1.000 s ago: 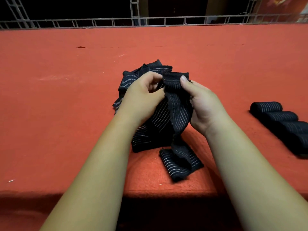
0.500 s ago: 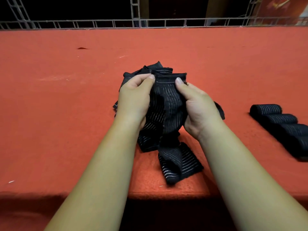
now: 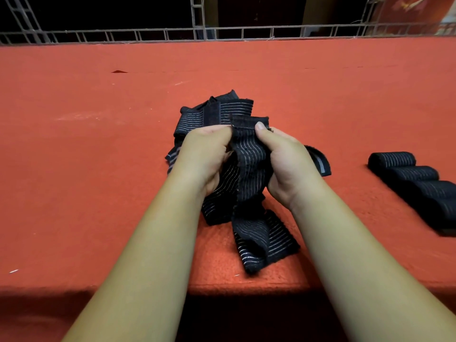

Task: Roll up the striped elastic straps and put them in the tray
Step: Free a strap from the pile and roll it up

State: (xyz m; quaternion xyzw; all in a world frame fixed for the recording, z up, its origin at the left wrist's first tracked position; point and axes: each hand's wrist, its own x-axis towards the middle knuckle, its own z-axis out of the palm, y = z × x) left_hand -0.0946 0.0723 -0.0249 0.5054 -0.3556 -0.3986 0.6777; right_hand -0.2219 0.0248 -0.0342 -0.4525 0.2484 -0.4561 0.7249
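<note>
Between both hands, black strap (pale-striped)

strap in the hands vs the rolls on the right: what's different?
1. The held strap is unrolled, a loose wavy band. The rolls are tight cylinders.
2. The held strap is gripped near its top edge by the left hand and right hand, and its tail drops onto the red table. The rolls lie side by side in a row with no hand on them.
Shared: both are black elastic with thin pale stripes.
</note>
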